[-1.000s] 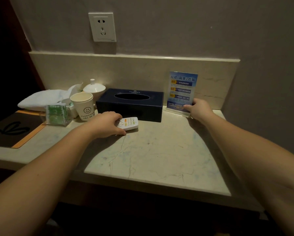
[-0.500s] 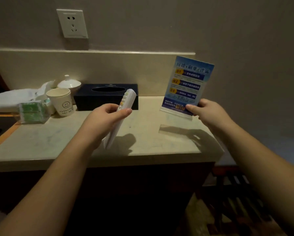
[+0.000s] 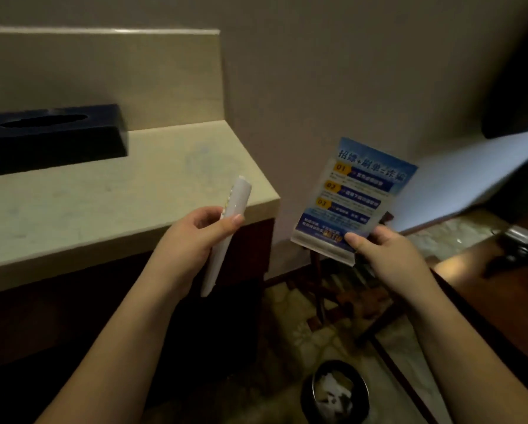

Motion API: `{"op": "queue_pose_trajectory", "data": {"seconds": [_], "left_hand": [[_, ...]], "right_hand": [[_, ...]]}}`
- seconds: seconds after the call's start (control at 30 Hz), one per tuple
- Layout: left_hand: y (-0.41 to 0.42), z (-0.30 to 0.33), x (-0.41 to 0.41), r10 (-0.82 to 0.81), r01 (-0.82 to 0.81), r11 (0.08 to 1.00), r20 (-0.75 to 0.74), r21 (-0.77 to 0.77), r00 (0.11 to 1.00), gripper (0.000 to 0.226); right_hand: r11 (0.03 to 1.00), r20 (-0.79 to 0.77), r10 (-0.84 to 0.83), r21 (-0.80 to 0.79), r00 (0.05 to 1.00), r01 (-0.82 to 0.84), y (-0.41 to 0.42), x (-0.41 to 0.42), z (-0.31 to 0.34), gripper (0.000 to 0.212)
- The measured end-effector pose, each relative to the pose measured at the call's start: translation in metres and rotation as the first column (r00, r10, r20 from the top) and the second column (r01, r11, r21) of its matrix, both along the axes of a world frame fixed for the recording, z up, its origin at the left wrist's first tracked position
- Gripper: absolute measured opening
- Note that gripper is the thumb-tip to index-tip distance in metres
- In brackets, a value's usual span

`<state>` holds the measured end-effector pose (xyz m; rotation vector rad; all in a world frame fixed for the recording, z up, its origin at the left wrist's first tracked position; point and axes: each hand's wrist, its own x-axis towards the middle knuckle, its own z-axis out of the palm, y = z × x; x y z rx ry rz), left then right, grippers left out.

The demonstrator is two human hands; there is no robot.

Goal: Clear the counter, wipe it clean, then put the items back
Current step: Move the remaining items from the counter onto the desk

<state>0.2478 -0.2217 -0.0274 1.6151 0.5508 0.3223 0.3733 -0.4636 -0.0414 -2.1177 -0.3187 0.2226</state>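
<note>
A: What is each hand holding?

B: The left hand (image 3: pixel 192 240) has its fingers and thumb curled round a white remote (image 3: pixel 226 231). The remote stands almost upright, with its top poking out above the thumb and its bottom end hanging below the palm. The right hand (image 3: pixel 382 255) pinches the bottom edge of a blue sign card (image 3: pixel 354 197) in a clear stand, thumb on the front, fingers behind it.

A: Where is the counter?

B: The counter (image 3: pixel 109 203) is just behind the left hand and off to its left. Its corner is right by the remote's top. The right hand and the card are out past the counter's end, over the floor.

A: Is anything left on the counter?

B: Yes, a dark tissue box (image 3: pixel 51 136), far to the left of the left hand, up against the back wall. So I think the clearing is not done yet.

A: What could go wrong?

B: The card is held only by its bottom edge, so it could tip and slip out. Below the right hand there is a small bin (image 3: pixel 336 393) with paper in it, and a dark wooden rack (image 3: pixel 345 289). A dropped card might land in there. The remote's top could also bump the counter corner if the left hand swings.
</note>
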Motion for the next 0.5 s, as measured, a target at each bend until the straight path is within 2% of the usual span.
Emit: {"op": "queue_pose_trajectory", "data": {"seconds": [0.07, 0.17, 0.3, 0.4, 0.5], "left_hand": [[-0.033, -0.016, 0.015, -0.055, 0.055, 0.998, -0.037, 0.000, 0.998, 0.024], [-0.085, -0.038, 0.037, -0.128, 0.130, 0.991, -0.096, 0.017, 0.987, 0.020], [-0.169, -0.059, 0.063, -0.217, 0.220, 0.975, -0.181, -0.003, 0.959, 0.032], [-0.235, -0.073, 0.082, -0.284, 0.288, 0.958, -0.229, -0.019, 0.931, 0.023], [-0.298, -0.086, 0.098, -0.343, 0.358, 0.934, -0.272, 0.005, 0.899, 0.024]], "right_hand": [[0.998, -0.031, -0.048, -0.028, 0.998, 0.048, -0.037, 0.001, -0.017, 0.027], [0.993, -0.059, -0.112, -0.033, 0.992, 0.110, -0.100, 0.002, -0.041, 0.025], [0.985, -0.109, -0.173, -0.042, 0.979, 0.169, -0.192, 0.004, -0.068, 0.019], [0.974, -0.142, -0.222, -0.068, 0.965, 0.214, -0.261, 0.005, -0.086, 0.021], [0.962, -0.189, -0.272, -0.083, 0.944, 0.260, -0.327, 0.003, -0.102, 0.021]]}}
